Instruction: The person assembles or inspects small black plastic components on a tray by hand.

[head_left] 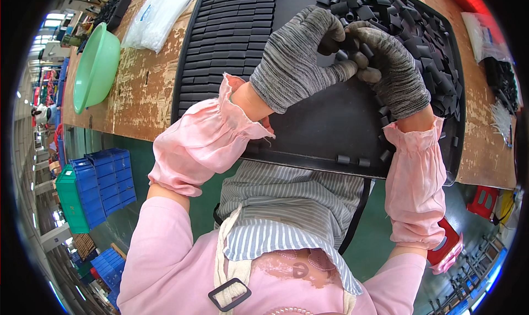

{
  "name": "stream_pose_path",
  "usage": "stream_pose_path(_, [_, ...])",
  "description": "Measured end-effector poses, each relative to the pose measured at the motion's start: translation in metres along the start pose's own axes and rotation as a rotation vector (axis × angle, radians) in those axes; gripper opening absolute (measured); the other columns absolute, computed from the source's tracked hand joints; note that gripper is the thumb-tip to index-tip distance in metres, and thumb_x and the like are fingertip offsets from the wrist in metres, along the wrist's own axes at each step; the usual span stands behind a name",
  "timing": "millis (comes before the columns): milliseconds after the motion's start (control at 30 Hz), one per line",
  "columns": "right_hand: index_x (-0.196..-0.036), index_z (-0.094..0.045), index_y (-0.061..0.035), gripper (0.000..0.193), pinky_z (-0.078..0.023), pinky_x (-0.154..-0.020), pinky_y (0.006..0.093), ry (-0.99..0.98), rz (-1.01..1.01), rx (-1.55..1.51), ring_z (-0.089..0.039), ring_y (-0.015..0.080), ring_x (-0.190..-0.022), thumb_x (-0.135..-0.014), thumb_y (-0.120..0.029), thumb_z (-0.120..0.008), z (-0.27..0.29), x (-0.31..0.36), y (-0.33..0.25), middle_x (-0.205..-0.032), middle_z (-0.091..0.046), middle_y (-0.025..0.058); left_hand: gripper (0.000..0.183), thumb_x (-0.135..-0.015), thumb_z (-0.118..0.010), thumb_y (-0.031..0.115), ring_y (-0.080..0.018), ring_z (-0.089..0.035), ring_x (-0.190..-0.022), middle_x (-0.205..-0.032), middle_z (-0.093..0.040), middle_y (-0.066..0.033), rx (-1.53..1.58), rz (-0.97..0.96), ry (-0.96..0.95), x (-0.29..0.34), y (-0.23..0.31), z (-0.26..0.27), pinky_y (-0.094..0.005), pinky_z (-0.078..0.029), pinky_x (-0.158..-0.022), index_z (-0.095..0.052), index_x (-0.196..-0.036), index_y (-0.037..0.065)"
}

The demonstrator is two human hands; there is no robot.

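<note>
Head view: small black rectangular sleeve piece (329, 44) pinched between both gloved hands over the black tray (319, 133). Left hand (295, 56) fingers grasping it, right hand (394, 67) fingers curled on it. Loose pile of black pieces (419, 34) right, stacked rows (228, 34) left, green basin (96, 67) far left.

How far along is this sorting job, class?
Done: neat rows of flat black rectangular pieces fill the left of the large black tray. In hand: the grey-gloved left hand and right hand together hold one small black piece. Left: a loose heap of black pieces on the right.
</note>
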State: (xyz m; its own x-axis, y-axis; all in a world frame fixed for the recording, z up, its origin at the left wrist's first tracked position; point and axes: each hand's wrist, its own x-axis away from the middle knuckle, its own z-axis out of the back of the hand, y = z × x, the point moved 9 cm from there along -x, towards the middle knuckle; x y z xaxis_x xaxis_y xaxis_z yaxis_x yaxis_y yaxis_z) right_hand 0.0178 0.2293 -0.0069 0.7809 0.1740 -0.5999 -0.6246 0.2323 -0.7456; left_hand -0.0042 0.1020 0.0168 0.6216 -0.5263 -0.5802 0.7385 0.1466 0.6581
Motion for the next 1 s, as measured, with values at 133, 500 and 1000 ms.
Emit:
stream_pose_path(133, [-0.107,-0.058,-0.0043,0.027,-0.038,-0.042,0.014,0.078,-0.73,-0.59,-0.051,0.0045,-0.058,-0.088,-0.022,-0.055,-0.017,0.016,0.04,-0.08,-0.057,0.0024,0.04,-0.063,-0.081,0.014,-0.0107,-0.057,-0.07,-0.077,-0.057,-0.0012,-0.09,-0.089,0.0,0.0,0.009,0.002,-0.0238,-0.05,-0.066,-0.05,-0.088,0.008])
stream_pose_path(500, [-0.107,-0.061,-0.0039,0.031,-0.03,-0.038,0.0141,-0.037,-0.596,-0.431,-0.045,0.0005,-0.051,-0.087,-0.028,-0.059,-0.013,0.007,0.02,-0.067,-0.051,-0.0028,0.029,-0.066,-0.077,0.008,-0.0139,-0.06,-0.075,-0.081,-0.062,-0.0031,-0.074,-0.117,0.058,0.0,0.006,0.006,-0.0251,-0.051,-0.072,-0.056,-0.086,0.006])
stream_pose_path(1000, [-0.089,-0.055,-0.0078,0.032,-0.025,-0.034,0.0143,-0.132,-0.878,-0.957,-0.038,0.0022,-0.045,-0.088,-0.039,-0.053,-0.057,0.022,0.02,-0.061,-0.046,-0.002,0.027,-0.059,-0.079,0.004,-0.0174,-0.06,-0.074,-0.082,-0.063,-0.0034,-0.182,-0.49,0.233,0.006,0.03,0.023,-0.0261,-0.049,-0.067,-0.056,-0.073,0.008])
